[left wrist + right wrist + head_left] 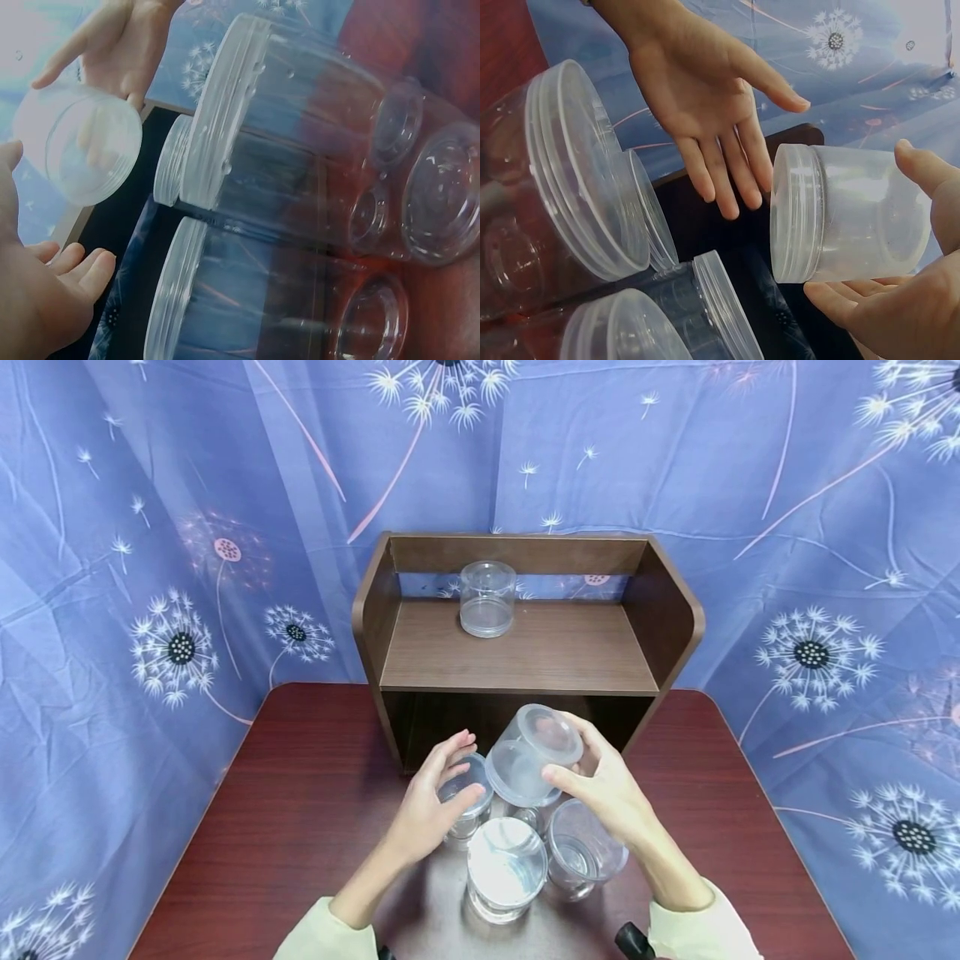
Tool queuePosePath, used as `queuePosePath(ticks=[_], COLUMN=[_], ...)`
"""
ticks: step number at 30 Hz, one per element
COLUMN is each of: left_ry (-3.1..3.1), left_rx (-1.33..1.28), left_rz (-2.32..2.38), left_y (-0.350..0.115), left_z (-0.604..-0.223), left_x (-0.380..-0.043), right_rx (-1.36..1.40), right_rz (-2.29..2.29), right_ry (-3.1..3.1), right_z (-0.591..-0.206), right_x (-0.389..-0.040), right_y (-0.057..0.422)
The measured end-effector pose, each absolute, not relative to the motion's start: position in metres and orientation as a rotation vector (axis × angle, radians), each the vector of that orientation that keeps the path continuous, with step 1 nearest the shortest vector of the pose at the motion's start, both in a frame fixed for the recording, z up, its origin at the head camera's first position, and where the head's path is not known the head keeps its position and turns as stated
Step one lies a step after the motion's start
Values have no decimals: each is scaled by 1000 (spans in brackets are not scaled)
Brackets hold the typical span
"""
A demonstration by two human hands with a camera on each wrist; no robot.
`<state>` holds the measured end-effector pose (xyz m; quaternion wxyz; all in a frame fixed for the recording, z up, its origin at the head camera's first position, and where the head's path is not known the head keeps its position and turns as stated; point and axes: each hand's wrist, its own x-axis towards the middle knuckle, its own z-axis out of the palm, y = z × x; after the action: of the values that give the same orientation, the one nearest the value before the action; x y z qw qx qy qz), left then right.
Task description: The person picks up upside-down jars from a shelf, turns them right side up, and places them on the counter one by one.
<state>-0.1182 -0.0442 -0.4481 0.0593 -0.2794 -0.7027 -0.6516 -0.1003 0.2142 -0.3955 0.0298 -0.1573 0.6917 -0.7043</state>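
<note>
My right hand (611, 785) grips a clear plastic jar (534, 752) between thumb and fingers, above the table. The jar is tilted upside down; its lid (795, 214) faces downward in the right wrist view. My left hand (427, 814) is apart from the held jar, palm turned toward it, fingers extended. Beside the left hand stands a lidded clear jar (474, 777). Nearer to me is another lidded jar (507, 860), and a third (588, 843) stands under the right forearm. Behind them, something clear is mostly hidden by the held jar.
A brown two-level wooden shelf (517, 647) stands at the back of the dark red table (285, 810). One clear jar (487, 602) sits on its upper board, left of the middle. Blue dandelion-print cloth (600, 443) hangs around the table.
</note>
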Motion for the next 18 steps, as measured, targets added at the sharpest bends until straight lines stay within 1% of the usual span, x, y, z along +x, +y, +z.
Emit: queuePosePath(ticks=[8, 18], left_ry=[-2163, -2276], left_rx=[-901, -862], left_rz=[-2005, -2076], left_y=[-36, -35], left_z=[-452, -453], left_x=[-113, -110], right_rx=[-525, -598], right_rz=[-2196, -2196], right_ry=[2086, 2080], right_z=[-396, -397], right_x=[-99, -96], right_y=[207, 197])
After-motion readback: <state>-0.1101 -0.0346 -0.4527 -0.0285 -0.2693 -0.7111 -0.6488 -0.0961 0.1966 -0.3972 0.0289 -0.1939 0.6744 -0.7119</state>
